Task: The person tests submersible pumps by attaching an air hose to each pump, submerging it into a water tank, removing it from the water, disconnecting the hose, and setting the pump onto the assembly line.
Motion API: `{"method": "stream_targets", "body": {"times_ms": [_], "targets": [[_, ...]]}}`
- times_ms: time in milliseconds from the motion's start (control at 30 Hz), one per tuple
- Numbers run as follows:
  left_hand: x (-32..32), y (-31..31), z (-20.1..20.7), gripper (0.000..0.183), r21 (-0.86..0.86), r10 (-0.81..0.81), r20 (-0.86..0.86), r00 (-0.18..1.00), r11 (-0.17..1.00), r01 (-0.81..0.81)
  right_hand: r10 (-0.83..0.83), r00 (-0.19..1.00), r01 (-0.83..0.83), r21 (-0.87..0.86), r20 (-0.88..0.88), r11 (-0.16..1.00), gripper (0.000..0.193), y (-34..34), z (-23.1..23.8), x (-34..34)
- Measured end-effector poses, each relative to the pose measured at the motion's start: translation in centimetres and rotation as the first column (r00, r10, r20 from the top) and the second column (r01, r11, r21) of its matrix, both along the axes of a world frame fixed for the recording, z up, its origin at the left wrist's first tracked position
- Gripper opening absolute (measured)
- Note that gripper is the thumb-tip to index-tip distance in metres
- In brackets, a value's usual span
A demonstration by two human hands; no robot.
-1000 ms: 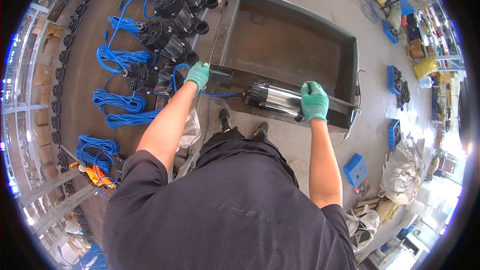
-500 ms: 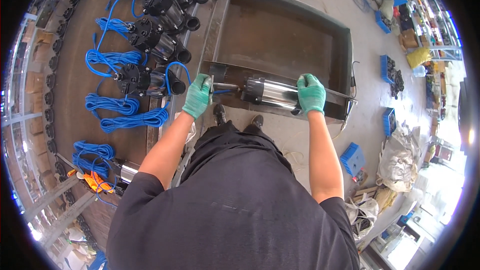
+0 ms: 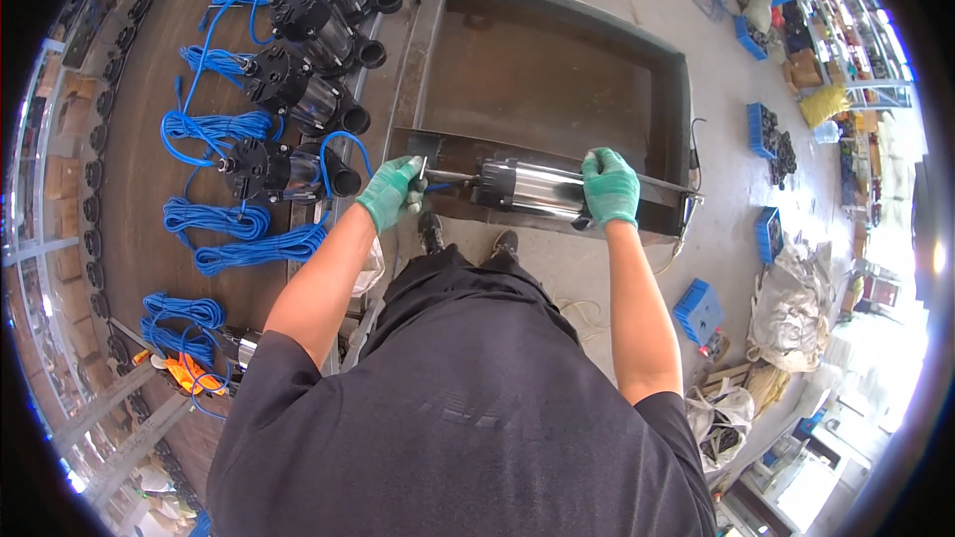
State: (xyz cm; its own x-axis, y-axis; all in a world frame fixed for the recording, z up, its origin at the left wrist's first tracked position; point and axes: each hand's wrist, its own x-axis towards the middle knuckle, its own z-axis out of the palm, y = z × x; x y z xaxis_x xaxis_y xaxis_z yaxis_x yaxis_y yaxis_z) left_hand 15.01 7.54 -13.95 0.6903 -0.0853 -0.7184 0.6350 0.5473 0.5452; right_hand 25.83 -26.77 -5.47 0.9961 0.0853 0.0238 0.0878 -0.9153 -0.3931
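A shiny pump (image 3: 545, 188) lies sideways.
Left hand (image 3: 393, 192) curls fingers round a rod (image 3: 450, 177); right hand (image 3: 611, 189) touches it, finger grip hard to see.

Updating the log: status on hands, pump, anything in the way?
Left hand gripping tool. Right hand on pump. Pump lying on its side, black end toward tool. Blue cable close beside tool.

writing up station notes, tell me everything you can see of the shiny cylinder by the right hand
The shiny cylinder has a smooth, mirror-like body that looks like metal, with a ribbed black cap at its left end. It lies on its side, roughly crosswise, at the near side of the big tray. The green-gloved right hand covers its right end. A slim tool in the left hand points at the cap; contact is unclear.
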Motion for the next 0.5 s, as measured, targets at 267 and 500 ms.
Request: {"method": "stream_targets", "body": {"times_ms": [267, 500], "targets": [[0.3, 0.4, 0.4, 0.023, 0.098, -0.158, 0.006, 0.987, 0.983, 0.157, 0.019, 1.0, -0.019, 0.006, 0.01, 1.0, 0.023, 0.0, 0.1, 0.1], [0.7, 2.0, 0.9, 0.016, 0.393, -0.552, 0.184, 0.814, 0.8, 0.453, 0.043, 0.999, -0.043, -0.004, 0.029, 0.999, 0.023, -0.1, -0.1, 0.1]]}}
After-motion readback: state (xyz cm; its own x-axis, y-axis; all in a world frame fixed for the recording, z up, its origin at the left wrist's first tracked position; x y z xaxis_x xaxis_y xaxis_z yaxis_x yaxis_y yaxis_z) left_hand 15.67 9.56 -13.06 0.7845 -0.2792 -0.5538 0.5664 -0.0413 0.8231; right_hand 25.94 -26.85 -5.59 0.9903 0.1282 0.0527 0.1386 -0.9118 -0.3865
